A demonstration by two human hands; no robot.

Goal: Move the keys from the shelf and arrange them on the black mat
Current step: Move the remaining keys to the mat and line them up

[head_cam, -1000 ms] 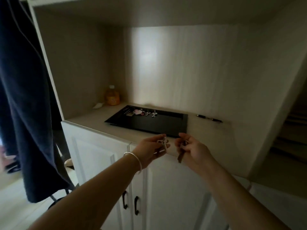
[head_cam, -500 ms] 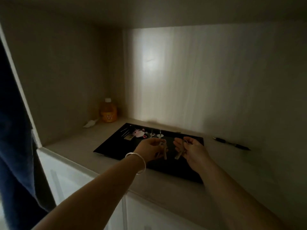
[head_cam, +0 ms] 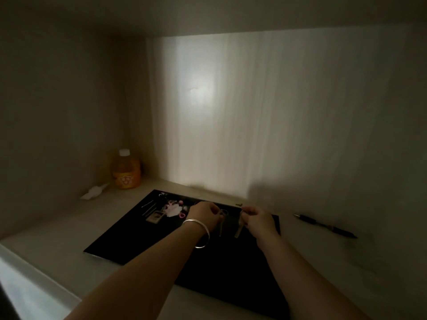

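Note:
A black mat [head_cam: 143, 236] lies on the pale shelf inside a dim cabinet recess. My left hand [head_cam: 204, 214], with a silver bangle on the wrist, pinches the head of a silver key [head_cam: 221, 226] that hangs down over the mat. My right hand [head_cam: 258, 219] pinches a second key [head_cam: 239, 229], also hanging blade down, close beside the first. At the mat's far left corner lie several keys and a pink and white keychain [head_cam: 173, 209], next to a small rectangular tag [head_cam: 155, 218].
An orange juice bottle [head_cam: 126, 170] stands in the back left corner with a crumpled white wrapper [head_cam: 93, 192] beside it. A dark pen [head_cam: 323, 225] lies on the shelf right of the mat. A small dark screw-like bit [head_cam: 239, 204] sits behind the mat.
Both hands moved forward from in front of the cabinet edge to over the mat, each still holding its key. The camera came closer, so the cabinet doors and hanging dark cloth left view.

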